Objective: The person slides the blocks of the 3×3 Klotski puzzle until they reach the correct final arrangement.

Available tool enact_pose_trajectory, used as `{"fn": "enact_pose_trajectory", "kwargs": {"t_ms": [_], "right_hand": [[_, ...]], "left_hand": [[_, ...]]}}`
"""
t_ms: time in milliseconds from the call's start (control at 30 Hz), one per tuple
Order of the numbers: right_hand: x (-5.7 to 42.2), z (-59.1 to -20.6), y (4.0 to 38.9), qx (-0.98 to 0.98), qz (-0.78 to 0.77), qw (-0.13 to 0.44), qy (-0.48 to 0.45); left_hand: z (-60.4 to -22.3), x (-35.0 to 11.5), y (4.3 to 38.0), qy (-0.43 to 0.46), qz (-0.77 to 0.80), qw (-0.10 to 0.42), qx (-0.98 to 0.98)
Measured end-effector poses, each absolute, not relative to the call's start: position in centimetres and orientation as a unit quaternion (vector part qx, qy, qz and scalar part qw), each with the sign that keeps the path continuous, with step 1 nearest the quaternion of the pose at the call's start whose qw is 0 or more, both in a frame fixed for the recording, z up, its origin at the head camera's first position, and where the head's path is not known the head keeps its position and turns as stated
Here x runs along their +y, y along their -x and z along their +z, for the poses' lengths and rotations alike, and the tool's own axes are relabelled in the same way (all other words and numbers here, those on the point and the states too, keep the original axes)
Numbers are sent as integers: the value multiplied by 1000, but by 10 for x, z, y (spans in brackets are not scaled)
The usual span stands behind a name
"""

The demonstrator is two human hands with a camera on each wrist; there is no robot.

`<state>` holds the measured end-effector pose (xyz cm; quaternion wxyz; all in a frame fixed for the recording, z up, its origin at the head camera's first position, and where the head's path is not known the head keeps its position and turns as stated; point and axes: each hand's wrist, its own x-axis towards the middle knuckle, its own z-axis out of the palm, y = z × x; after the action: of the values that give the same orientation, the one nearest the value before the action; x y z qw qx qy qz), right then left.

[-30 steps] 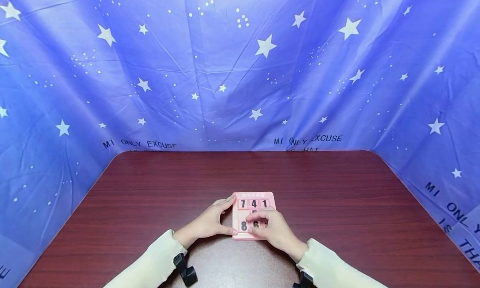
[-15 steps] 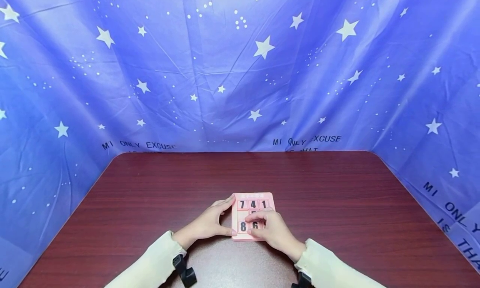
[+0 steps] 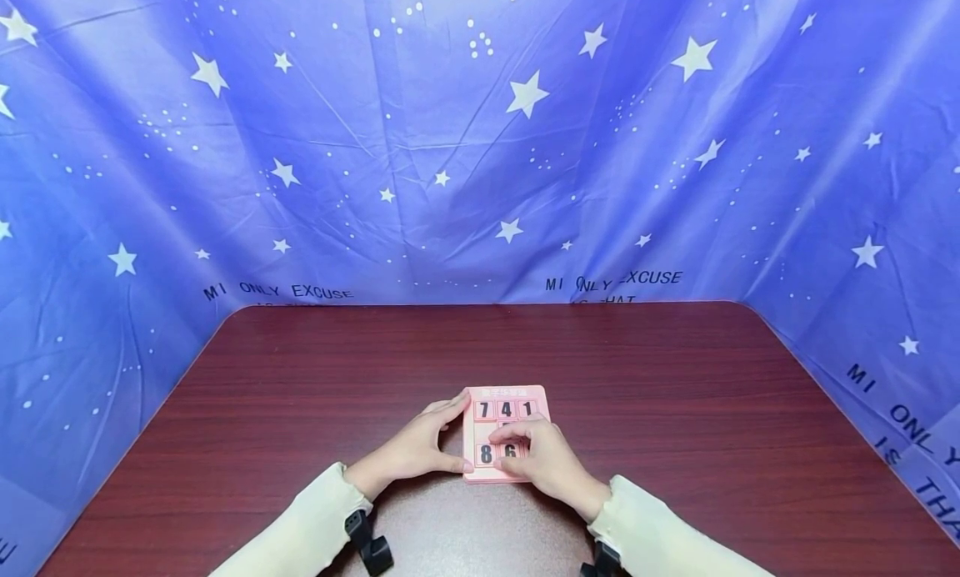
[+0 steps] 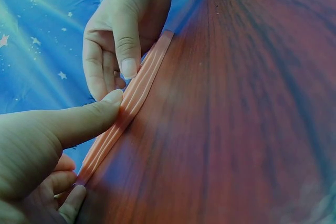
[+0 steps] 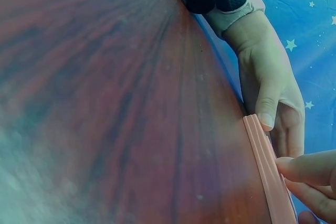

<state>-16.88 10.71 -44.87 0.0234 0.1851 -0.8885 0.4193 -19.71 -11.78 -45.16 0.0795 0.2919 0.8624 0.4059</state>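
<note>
A pink number sliding puzzle (image 3: 486, 431) lies flat on the table near its front edge. Tiles 7, 4 and 1 show in its far row, 8 and 6 in the near row; a slot at the left of the middle row is bare. My left hand (image 3: 416, 449) grips the puzzle's left side, thumb at the near corner, fingers at the far one. Over the right part reaches my right hand (image 3: 553, 462), thumb and forefinger apart with their tips at the tiles, hiding several. In the left wrist view, the right thumb (image 4: 127, 51) hangs over the puzzle's edge (image 4: 139, 90).
The dark red wood-grain table (image 3: 315, 368) spreads out beyond and to both sides of the puzzle. Blue star-printed cloth (image 3: 450, 143) hangs behind the table and along its sides. A black wrist camera (image 3: 369, 544) sits at the left cuff.
</note>
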Motion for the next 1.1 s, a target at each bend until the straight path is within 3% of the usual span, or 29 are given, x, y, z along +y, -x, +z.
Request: {"fn": "enact_pose_trajectory", "kwargs": {"t_ms": [1100], "right_hand": [[107,-450,175,-888,421,39,-183]], "left_hand": [[-451,-118,198,-293,406,86,861]]}}
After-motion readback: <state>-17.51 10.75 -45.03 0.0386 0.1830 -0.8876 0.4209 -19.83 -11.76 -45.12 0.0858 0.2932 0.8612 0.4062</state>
